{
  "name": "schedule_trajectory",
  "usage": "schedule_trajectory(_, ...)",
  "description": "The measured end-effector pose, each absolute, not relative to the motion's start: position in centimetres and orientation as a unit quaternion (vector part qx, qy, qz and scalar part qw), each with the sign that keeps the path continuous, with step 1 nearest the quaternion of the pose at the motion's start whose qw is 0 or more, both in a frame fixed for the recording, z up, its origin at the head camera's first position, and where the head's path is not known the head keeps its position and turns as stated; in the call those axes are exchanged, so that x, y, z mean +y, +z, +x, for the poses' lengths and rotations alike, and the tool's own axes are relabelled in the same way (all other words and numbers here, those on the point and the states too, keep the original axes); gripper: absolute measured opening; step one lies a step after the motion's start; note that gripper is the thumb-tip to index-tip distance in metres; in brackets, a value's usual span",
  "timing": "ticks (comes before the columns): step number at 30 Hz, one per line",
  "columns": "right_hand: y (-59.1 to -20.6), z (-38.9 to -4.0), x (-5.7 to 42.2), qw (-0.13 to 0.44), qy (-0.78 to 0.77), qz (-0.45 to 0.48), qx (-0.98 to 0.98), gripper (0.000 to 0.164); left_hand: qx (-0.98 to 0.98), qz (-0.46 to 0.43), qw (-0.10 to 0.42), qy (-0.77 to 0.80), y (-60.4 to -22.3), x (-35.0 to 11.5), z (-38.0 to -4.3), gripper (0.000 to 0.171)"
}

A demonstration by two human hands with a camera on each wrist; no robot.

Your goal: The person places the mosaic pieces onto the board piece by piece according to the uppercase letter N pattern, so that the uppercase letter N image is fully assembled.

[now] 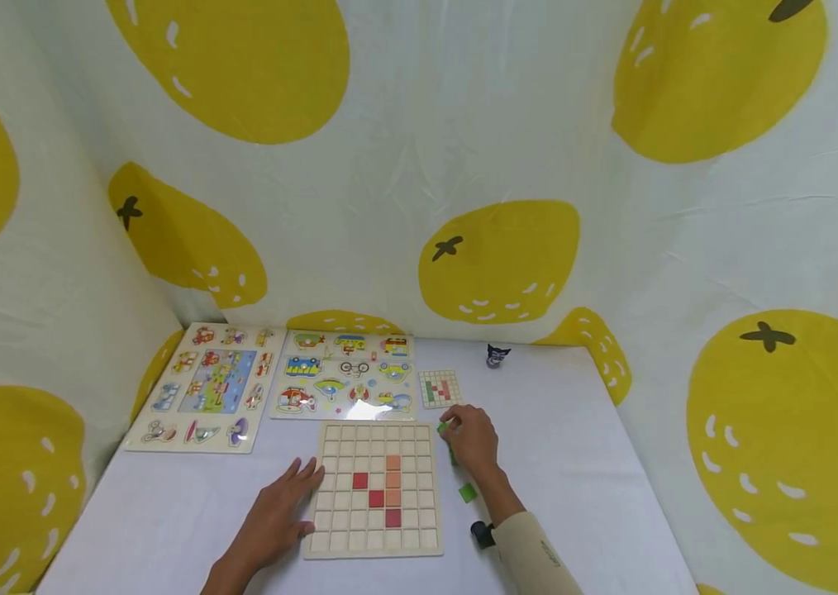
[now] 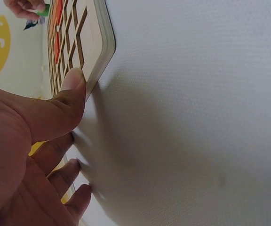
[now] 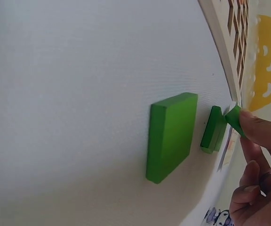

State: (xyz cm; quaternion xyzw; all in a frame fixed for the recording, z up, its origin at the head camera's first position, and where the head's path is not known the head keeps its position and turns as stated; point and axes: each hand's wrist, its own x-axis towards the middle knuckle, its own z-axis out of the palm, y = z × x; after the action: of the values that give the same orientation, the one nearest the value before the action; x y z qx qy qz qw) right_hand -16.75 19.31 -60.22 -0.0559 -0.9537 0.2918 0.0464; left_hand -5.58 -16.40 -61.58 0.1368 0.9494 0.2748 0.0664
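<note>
A wooden grid board (image 1: 340, 543) lies on the table with red and orange square tiles in some of its cells. My left hand (image 1: 274, 514) rests at its left edge, thumb touching the rim and fingers spread, as the left wrist view shows. Off the board's upper right corner, my right hand (image 1: 473, 440) pinches a green tile (image 3: 234, 118) between thumb and finger. Nearer to me lies a loose green tile (image 1: 468, 492), large in the right wrist view. More green tiles (image 3: 212, 129) lie close under the right hand, partly hidden by it in the head view.
Behind the board lies a small pattern card (image 1: 440, 388) with coloured squares. Two picture puzzle boards stand to the left, one of vehicles (image 1: 341, 376) and one larger (image 1: 196, 397). A dark figurine (image 1: 497, 356) is at the back; a black object (image 1: 482, 535) sits by the right sleeve.
</note>
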Motion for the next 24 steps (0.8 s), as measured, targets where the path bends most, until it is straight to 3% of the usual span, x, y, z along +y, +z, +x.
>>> schedule_trajectory(9,-59.5,-15.3,17.9,0.078,0.339,-0.081,-0.934,0.018,0.949,0.144,0.056,0.273,-61.6,-16.4,-5.7,0.091)
schedule_trajectory(24,-60.0,-10.9,11.2,0.022,0.416,-0.032,-0.908,0.019,0.951,0.134,0.064,0.273,-61.3,-16.2,-5.8,0.091)
